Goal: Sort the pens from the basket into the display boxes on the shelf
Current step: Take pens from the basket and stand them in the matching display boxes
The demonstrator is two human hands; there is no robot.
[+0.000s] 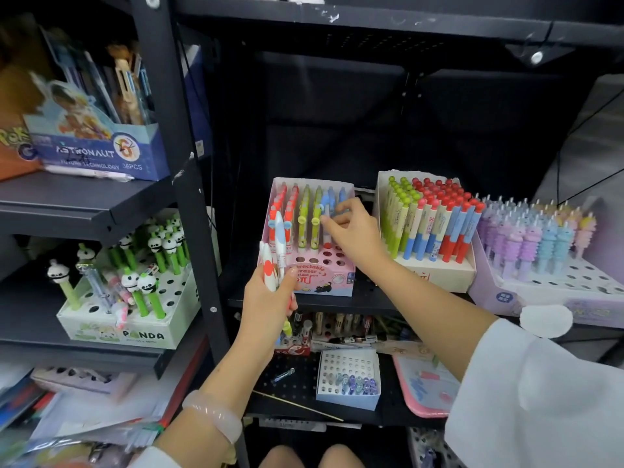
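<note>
A pink display box (341, 280) stands on the middle shelf, holding rows of red, green and blue pens. My left hand (266, 302) grips a bunch of several pens (275, 256) upright in front of the box's left side. My right hand (353, 231) reaches over the box and pinches the top of a blue pen (327, 211) standing in the right-hand rows. Several holes at the box's front are open. No basket is in view.
To the right stand a white box of green, red and blue pens (435, 275) and a lilac box of pastel pens (553, 292). A panda pen box (135, 332) and an astronaut box (101, 153) sit on the left shelves. A black upright post (199, 211) divides them.
</note>
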